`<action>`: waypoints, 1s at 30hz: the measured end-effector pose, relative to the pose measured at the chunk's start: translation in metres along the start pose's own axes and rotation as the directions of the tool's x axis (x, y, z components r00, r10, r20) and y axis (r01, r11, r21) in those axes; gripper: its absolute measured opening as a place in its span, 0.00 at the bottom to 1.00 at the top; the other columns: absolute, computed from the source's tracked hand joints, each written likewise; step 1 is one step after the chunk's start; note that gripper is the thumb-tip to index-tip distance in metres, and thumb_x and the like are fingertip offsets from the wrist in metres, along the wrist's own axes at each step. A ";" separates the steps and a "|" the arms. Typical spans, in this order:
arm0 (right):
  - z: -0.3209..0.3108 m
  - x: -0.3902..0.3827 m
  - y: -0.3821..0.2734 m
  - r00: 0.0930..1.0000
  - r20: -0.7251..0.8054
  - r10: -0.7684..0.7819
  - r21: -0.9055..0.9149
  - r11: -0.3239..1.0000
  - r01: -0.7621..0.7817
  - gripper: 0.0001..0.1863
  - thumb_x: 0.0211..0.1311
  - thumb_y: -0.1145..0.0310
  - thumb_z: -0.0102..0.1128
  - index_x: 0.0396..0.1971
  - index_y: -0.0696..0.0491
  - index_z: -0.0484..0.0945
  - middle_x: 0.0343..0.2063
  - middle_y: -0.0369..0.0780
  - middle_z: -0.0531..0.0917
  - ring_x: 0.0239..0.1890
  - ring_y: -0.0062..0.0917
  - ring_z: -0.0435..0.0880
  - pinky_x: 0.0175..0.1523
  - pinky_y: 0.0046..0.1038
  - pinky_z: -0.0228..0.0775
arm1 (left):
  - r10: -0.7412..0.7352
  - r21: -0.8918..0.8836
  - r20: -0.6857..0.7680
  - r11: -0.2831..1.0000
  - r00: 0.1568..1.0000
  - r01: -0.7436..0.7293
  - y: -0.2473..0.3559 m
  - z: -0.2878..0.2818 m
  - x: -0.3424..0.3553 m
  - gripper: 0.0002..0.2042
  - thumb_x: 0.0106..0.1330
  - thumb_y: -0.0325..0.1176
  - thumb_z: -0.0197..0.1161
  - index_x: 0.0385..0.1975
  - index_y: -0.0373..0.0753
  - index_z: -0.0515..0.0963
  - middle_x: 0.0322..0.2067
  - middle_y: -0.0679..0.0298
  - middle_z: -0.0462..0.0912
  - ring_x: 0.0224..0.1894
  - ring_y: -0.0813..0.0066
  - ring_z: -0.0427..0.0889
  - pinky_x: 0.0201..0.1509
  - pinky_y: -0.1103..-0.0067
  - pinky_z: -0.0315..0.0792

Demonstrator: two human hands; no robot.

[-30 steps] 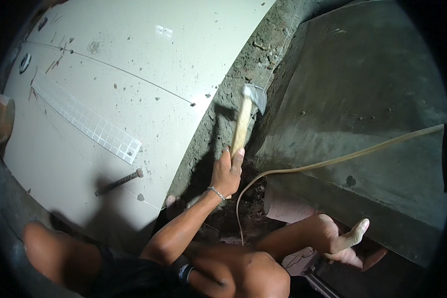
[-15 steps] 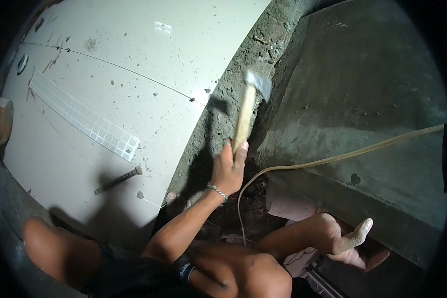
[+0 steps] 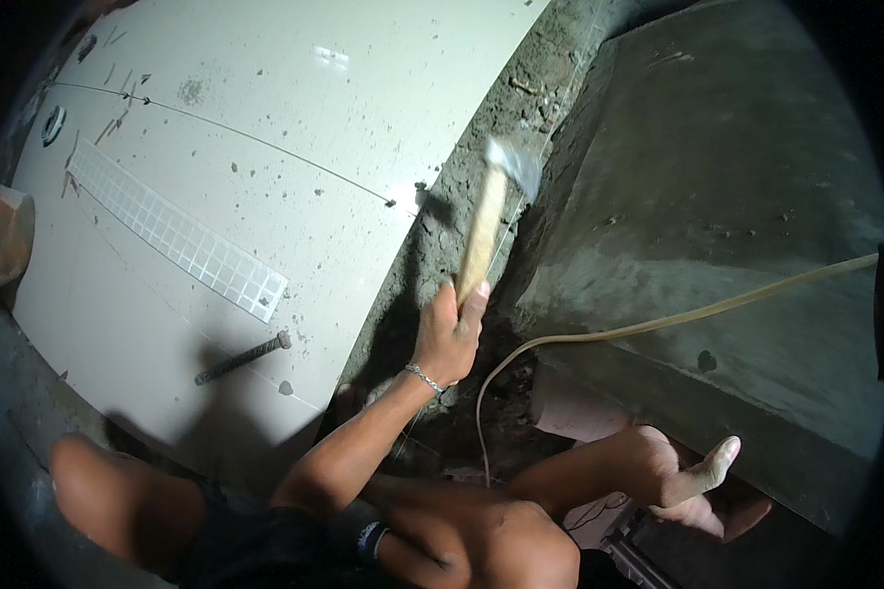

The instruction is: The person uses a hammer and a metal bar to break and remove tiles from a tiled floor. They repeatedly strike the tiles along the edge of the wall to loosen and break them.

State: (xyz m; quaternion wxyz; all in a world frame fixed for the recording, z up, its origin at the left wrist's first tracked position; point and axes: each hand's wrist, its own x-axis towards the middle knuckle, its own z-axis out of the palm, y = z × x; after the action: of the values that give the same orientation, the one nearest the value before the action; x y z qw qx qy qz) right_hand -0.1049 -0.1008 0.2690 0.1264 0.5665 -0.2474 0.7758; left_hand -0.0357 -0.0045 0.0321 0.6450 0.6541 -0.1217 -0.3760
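Observation:
My left hand [image 3: 444, 339], wearing a twisted silver bracelet, is closed round the pale wooden handle of a hatchet [image 3: 479, 231]. Motion smears its grey metal head, which is over the strip of rough grey mortar [image 3: 388, 299] between the white tile and the dark slab. I cannot tell whether the head touches the strip. A thin line runs past it along the slab's edge. At the bottom, another forearm with a dark banded bracelet [image 3: 369, 541] lies across my lap. Its hand is hidden, so my right hand does not show.
White tile flooring [image 3: 295, 98] spreads left, carrying a strip of mesh [image 3: 182, 231], a ridged metal rod [image 3: 243, 359], a tape roll [image 3: 53, 125] and mortar crumbs. A dark grey slab [image 3: 737, 147] fills the right. A yellowish hose [image 3: 648, 332] crosses it. My bare foot [image 3: 692, 481] rests lower right.
The whole view has shifted slightly, with the floor moving a little right and down. My left hand keeps its grip on the hatchet, whose head is blurred in both frames.

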 end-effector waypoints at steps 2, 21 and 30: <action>-0.002 -0.001 0.002 1.000 0.019 -0.011 -0.013 1.000 0.011 0.24 0.60 0.75 0.70 0.55 0.67 0.76 0.55 0.55 0.78 0.52 0.35 0.83 0.55 0.36 0.84 | 0.073 -0.203 -0.156 0.974 0.985 -0.104 0.004 0.002 -0.004 0.20 0.84 0.51 0.54 0.32 0.42 0.68 0.15 0.73 0.68 0.13 0.87 0.66 0.14 0.82 0.59; -0.009 -0.001 0.004 0.998 0.055 -0.014 0.006 1.000 0.013 0.25 0.57 0.76 0.73 0.55 0.65 0.77 0.53 0.53 0.80 0.51 0.34 0.84 0.53 0.35 0.84 | 0.261 0.060 -0.346 0.965 0.901 -0.256 -0.014 0.033 -0.004 0.19 0.81 0.46 0.58 0.40 0.31 0.75 0.23 0.56 0.79 0.27 0.60 0.81 0.33 0.64 0.76; -0.006 -0.001 0.003 0.999 0.014 0.044 0.053 0.998 -0.045 0.26 0.56 0.76 0.74 0.55 0.63 0.77 0.52 0.52 0.81 0.50 0.33 0.84 0.53 0.34 0.85 | -0.022 -0.172 -0.146 0.985 0.989 -0.004 0.020 -0.004 -0.010 0.21 0.83 0.53 0.56 0.33 0.40 0.70 0.19 0.68 0.73 0.16 0.80 0.74 0.17 0.78 0.68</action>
State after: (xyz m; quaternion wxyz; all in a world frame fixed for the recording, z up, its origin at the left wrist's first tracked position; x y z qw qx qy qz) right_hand -0.1106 -0.0997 0.2657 0.0924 0.5691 -0.2399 0.7810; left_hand -0.0332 0.0021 0.0538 0.7044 0.6226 -0.0378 -0.3387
